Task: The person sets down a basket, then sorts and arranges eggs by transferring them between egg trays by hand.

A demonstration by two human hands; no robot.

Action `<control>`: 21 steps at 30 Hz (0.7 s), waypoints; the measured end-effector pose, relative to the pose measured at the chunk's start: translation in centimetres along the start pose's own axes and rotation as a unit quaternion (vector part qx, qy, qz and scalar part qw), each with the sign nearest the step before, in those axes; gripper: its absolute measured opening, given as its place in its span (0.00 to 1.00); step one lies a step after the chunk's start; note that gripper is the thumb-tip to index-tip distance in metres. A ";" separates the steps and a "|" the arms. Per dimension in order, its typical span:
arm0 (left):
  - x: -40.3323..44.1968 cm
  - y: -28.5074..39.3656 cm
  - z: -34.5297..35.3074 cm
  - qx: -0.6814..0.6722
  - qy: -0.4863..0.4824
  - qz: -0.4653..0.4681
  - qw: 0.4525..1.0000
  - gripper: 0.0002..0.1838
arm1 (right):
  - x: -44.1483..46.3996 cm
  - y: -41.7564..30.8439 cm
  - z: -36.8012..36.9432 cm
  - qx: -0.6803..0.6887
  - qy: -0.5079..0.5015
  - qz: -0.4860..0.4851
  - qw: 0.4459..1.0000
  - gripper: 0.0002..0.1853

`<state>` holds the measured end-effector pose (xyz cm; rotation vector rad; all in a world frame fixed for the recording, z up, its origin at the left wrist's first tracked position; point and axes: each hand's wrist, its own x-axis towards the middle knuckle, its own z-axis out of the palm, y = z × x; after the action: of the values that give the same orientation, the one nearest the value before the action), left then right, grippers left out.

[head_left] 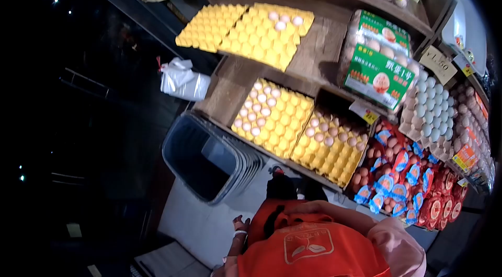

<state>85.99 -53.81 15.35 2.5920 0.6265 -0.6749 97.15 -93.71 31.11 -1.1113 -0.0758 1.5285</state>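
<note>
My left hand (241, 223), with a white band at the wrist, hangs beside the red apron (308, 245). Its fingers are apart and nothing shows in them. Across the front of the apron lies my right hand (299, 208), near a black strip (273, 218); its fingers are mostly hidden, so I cannot see whether it grips anything. Ahead on the lower shelf are two yellow egg trays: one (285, 120) with eggs on its left part, another (329, 161) with eggs along its far part. Neither hand touches them.
Stacked dark bins (201, 157) stand left of my feet. A plastic bag bundle (183, 79) hangs at the shelf's left end. Upper yellow trays (269, 34) hold a few eggs. Green-labelled egg packs (380, 76), netted eggs (400, 175) and pale eggs (431, 107) sit right.
</note>
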 end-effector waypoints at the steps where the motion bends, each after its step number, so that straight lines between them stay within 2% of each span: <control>1: -1.8 -2.4 1.2 0.035 -0.008 -0.035 0.999 0.28 | 0.2 0.1 0.7 -0.002 -0.006 0.013 1.000 0.34; 3: -4.0 -9.2 4.1 0.100 -0.109 -0.053 0.988 0.27 | 4.1 4.6 -0.2 -0.131 -0.101 -0.150 0.975 0.30; 6: -8.1 -12.8 6.0 0.101 -0.188 -0.097 0.972 0.27 | -4.6 -5.2 4.3 0.067 -0.063 0.065 0.994 0.25; 7: -8.7 -13.2 6.3 0.088 -0.191 -0.103 0.972 0.27 | -1.9 -1.7 3.6 -0.003 -0.068 0.027 0.997 0.25; 9: -9.3 -13.8 6.7 0.063 -0.189 -0.109 0.974 0.27 | 3.8 4.9 2.4 -0.143 -0.070 -0.049 0.986 0.25; 14: -7.2 -14.2 7.7 -0.058 -0.129 -0.091 0.986 0.27 | 10.4 9.2 3.7 -0.218 -0.131 -0.077 0.964 0.26; 15: -6.5 -13.9 7.6 -0.110 -0.110 -0.090 0.984 0.27 | 11.4 9.2 4.3 -0.230 -0.139 -0.085 0.959 0.27; 18: -6.7 -10.6 4.1 -0.303 -0.067 -0.111 0.944 0.29 | 12.6 6.7 8.1 -0.181 -0.128 0.004 0.975 0.27; 21: -7.6 -13.6 3.5 -0.345 -0.031 -0.092 0.934 0.28 | 13.3 2.0 12.2 -0.209 -0.150 0.008 0.966 0.26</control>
<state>71.86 -46.67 13.12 1.8698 0.9015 -0.4721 89.41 -77.48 28.76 -1.1960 -0.6226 1.7323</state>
